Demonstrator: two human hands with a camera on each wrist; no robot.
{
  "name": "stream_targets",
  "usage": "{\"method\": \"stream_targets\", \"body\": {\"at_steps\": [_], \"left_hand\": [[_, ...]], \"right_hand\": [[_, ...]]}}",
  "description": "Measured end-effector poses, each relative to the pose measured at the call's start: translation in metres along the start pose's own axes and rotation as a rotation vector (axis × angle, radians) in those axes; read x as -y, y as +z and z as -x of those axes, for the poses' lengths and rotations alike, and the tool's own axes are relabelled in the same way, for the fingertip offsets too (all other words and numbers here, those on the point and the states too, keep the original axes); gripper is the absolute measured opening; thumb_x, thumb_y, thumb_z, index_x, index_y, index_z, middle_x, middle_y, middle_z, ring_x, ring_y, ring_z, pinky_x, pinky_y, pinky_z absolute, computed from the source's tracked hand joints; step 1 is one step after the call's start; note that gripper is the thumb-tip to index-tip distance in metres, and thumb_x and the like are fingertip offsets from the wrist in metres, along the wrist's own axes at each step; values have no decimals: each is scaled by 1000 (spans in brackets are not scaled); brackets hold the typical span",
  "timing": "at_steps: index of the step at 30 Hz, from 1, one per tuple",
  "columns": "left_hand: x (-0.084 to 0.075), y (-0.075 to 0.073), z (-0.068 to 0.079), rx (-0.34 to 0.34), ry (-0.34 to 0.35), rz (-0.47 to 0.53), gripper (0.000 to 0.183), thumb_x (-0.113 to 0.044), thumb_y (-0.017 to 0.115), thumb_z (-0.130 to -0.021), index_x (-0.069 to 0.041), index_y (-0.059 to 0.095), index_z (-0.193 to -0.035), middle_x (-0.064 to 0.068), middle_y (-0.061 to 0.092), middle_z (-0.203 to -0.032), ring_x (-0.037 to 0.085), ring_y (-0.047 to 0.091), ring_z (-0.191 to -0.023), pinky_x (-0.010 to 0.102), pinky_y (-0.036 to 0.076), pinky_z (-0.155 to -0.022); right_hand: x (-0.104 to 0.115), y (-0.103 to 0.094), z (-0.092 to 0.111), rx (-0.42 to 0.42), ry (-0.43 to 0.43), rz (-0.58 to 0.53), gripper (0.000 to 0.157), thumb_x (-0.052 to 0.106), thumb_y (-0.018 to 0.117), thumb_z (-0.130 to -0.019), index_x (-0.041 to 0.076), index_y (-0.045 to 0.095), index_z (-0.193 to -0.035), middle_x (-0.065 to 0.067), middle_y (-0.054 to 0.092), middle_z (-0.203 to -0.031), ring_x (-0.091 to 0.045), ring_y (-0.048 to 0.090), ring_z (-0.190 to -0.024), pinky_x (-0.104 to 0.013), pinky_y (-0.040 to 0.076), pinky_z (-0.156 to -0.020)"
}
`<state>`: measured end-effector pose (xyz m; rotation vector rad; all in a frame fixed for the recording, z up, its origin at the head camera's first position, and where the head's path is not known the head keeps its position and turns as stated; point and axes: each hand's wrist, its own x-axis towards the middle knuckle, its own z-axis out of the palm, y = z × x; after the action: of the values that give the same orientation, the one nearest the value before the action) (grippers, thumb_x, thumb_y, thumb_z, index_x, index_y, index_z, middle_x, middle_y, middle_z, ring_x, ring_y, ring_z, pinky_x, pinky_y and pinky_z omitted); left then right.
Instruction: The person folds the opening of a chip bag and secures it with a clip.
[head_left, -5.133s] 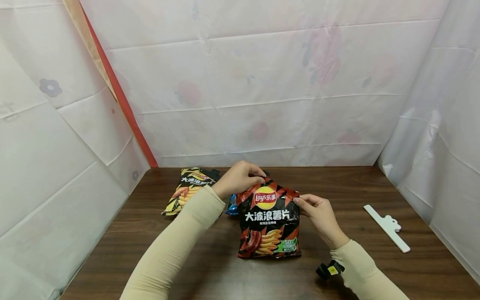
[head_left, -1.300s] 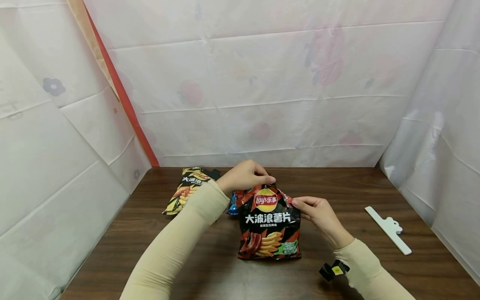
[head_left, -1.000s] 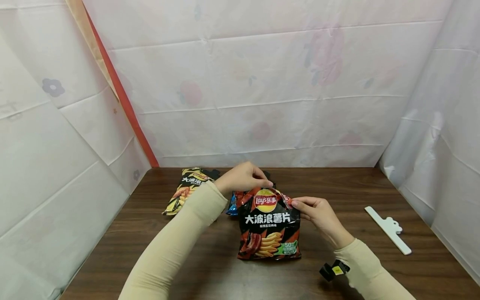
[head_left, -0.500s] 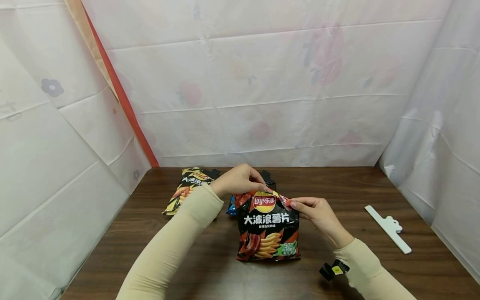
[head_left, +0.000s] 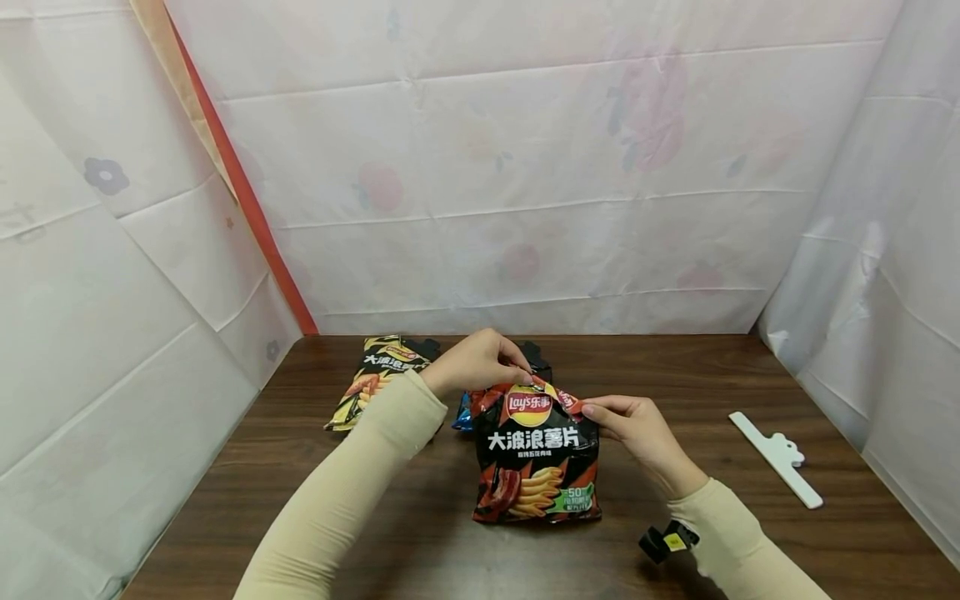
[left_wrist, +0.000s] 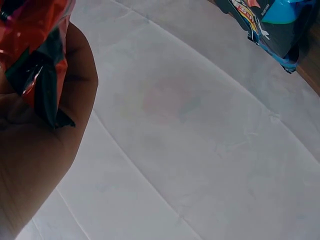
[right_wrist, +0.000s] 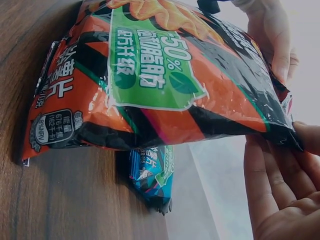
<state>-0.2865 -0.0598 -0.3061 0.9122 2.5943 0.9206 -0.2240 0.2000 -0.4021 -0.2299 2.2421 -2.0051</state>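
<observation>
A black and red Lay's potato chip bag (head_left: 534, 483) stands upright at the middle of the table, its top edge folded over toward the front. My left hand (head_left: 474, 363) pinches the fold from above, near the top of the bag. Between thumb and fingers, my right hand (head_left: 647, 435) pinches the upper right corner, where a red flap slants down. The right wrist view has both the right hand (right_wrist: 282, 185) and the left hand (right_wrist: 272, 37) on the bag's top end. Crumpled red and black film (left_wrist: 37, 70) lies in the left hand in its wrist view.
Behind the left arm lies a yellow and black chip bag (head_left: 375, 371) with a black clip at its top. A blue chip bag (head_left: 463, 414) is partly hidden behind the held bag. To the right, a long white clip (head_left: 776, 460) lies on the wooden table (head_left: 675, 367).
The bag's top stood up straight earlier; now it is folded over and lower. My left hand went right, then back left and down with the fold. The right hand keeps hold of its corner.
</observation>
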Motion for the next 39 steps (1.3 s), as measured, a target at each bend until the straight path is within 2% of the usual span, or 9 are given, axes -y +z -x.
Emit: {"method": "stream_targets", "body": {"at_steps": [3,9,12,18,24,30,37,39], "left_hand": [[0,1,0,-11,-15,6,13,-22,69,-92,-15,78,-98,-1,74,-85,10,43,-48,25,39,-54],[1,3,-1,-38,-33,9,11,-22,70,-92,-16,78,-98,-1,74,-90,10,51,-55,25,43,-57],[1,5,-1,-51,-37,6,10,-22,70,-92,-17,78,-96,-1,74,-90,10,53,-56,25,43,-57],[1,6,0,-61,-44,7,8,-19,70,-91,-16,78,-95,-1,73,-88,10,47,-51,25,40,-54],[0,6,1,-65,-54,16,8,-17,69,-92,-15,77,-94,2,73,-86,9,40,-46,26,38,-51],[1,7,1,-79,-62,18,8,-19,71,-91,-17,78,-93,0,74,-89,9,37,-43,25,36,-49],[5,3,2,-60,-45,9,10,-21,72,-91,-17,79,-96,0,75,-94,9,35,-43,25,34,-48],[6,2,2,-54,-40,6,11,-22,72,-91,-17,79,-97,1,75,-96,8,39,-46,25,35,-49]], "right_hand": [[0,0,0,-7,-5,-5,32,22,67,-94,-4,71,-113,-8,73,-109,-4,70,-92,-30,57,-83],[-1,0,1,13,-32,-42,40,21,66,-95,-14,65,-115,-4,73,-105,-7,71,-91,-29,57,-82],[-2,0,1,22,-36,-46,40,22,65,-96,-14,65,-115,-1,73,-103,-8,71,-91,-30,58,-82],[-3,0,2,-2,-19,-27,39,26,66,-95,-9,68,-112,0,73,-103,-9,71,-91,-31,57,-84],[-5,2,2,-36,-76,59,37,24,65,-96,-10,69,-110,-4,73,-103,-6,70,-89,-28,57,-81],[-5,3,4,-65,-111,114,33,26,66,-95,-5,72,-105,1,74,-98,-6,70,-85,-27,57,-76],[-6,2,3,-71,-130,111,32,25,66,-95,-5,71,-104,7,74,-93,-7,70,-82,-28,58,-74],[-6,2,3,-69,-130,111,32,25,66,-95,-5,71,-104,8,74,-92,-8,70,-82,-28,58,-74]]}}
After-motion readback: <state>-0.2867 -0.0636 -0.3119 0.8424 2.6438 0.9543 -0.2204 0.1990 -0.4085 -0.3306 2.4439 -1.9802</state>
